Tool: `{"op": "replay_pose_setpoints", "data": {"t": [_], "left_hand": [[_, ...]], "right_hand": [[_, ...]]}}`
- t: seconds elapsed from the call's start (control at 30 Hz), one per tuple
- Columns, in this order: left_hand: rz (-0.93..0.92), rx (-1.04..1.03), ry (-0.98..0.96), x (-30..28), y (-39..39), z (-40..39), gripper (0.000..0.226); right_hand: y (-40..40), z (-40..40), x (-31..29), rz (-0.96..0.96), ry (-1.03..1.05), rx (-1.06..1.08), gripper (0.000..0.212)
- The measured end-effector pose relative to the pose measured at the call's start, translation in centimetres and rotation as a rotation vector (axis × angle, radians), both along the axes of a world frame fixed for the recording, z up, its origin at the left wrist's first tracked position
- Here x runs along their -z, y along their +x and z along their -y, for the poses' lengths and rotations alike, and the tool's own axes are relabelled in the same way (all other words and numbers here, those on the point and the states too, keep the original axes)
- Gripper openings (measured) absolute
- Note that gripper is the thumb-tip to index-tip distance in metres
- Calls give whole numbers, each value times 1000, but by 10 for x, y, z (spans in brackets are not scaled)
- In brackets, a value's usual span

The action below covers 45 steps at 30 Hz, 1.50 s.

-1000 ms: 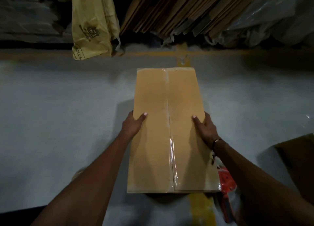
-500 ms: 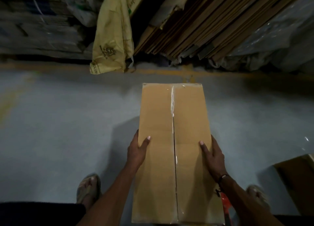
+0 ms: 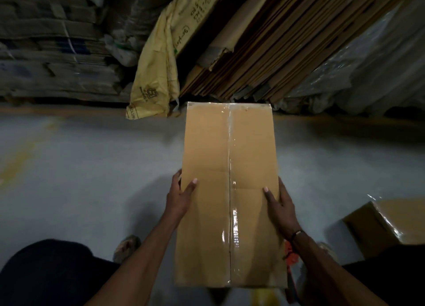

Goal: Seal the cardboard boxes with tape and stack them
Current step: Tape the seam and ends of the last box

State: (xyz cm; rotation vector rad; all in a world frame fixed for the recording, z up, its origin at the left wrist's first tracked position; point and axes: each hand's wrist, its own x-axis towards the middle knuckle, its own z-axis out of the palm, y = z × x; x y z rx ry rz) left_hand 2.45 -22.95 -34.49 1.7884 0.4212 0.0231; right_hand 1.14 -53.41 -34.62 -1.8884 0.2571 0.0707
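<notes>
A long cardboard box (image 3: 230, 190) sits in the middle of the view, its long axis running straight away from the person, the near short end by the person's legs and the far short end pointing at the leaning stack of flattened cardboard sheets (image 3: 264, 48). A strip of clear tape (image 3: 230, 213) runs along the centre seam of the box's top face, from the near edge to the far edge, glinting in the near half. The left hand (image 3: 180, 196) grips the box's left long edge, thumb laid on the top face and fingers wrapped down the side. The right hand (image 3: 279, 208) grips the right long edge the same way, thumb on top and fingers curled over the side; a bracelet (image 3: 296, 234) circles that wrist. Both hands hold the box a little nearer than its midpoint. Whether the box rests on the grey floor (image 3: 92, 167) or is held above it cannot be told. Left of the box's far end hangs a yellow sack (image 3: 154, 75). Right of the box's near half sits a second cardboard box (image 3: 386, 223). Something red-orange (image 3: 291, 257) shows just beside the box's near right edge.
</notes>
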Motion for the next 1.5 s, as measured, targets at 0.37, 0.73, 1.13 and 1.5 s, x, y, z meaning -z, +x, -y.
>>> {"op": "replay_pose_setpoints", "data": {"t": [0.37,0.73,1.13,1.5], "left_hand": [[286,173,-57,-198,-14,42,60],[409,459,62,-325,0,148,82],[331,875,5,-328,85,346,64],[246,1211,184,-251,163,531,78]], "right_hand": [[-33,65,-200,238,3,-12,103],[-81,174,-313,382,7,177,88],[-102,303,-294,358,-34,714,84],[-91,420,-217,158,-147,1023,80]]}}
